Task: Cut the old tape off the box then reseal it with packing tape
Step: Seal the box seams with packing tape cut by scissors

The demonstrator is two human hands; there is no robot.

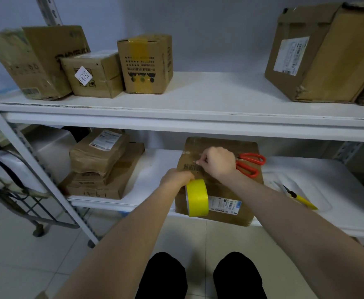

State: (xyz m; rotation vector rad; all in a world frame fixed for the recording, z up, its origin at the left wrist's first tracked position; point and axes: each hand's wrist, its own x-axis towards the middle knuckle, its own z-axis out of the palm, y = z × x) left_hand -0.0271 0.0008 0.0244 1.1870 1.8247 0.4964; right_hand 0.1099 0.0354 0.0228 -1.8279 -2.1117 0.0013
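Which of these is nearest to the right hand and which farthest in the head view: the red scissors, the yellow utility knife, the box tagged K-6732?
1. Red scissors, on the cardboard box, just right of the right hand.
2. Yellow utility knife, on the lower shelf, farther right.
3. Box tagged K-6732, on the upper shelf, far left.

scissors (250, 164) on box (220, 144) | knife (299, 197) right of box | box on shelf (155, 169)

Parcel storeroom: white shelving (198, 117), labelled cartons (94, 74)
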